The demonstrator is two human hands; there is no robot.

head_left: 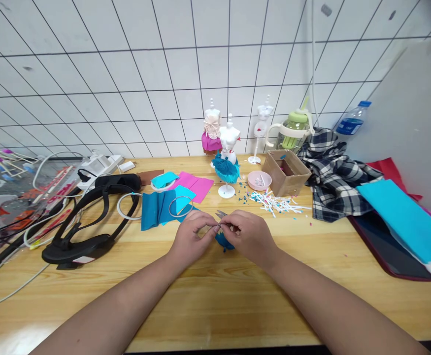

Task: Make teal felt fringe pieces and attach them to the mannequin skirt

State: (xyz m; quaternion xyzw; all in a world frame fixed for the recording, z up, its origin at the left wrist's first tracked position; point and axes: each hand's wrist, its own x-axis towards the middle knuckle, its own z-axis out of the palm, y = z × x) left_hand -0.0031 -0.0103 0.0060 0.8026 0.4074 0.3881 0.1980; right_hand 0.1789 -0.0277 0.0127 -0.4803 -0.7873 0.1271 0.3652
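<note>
Centrally, over the bench (215,296), left hand (191,236) and right hand (252,236) meet, thumbs and fingertips pinched together on a small teal piece (224,242). It hangs just below the fingertips, partly behind the right hand; exact split of grip too small to tell. Pointed metal tips (221,214) jut up between the hands. Beyond: white dress form (230,138) wearing a ruffled teal skirt (227,170), upright. Right of it, pink dish (251,184), open cardboard box (289,183), scattered white sticks (274,203). Folded teal sheet (155,209) near the left hand.
</note>
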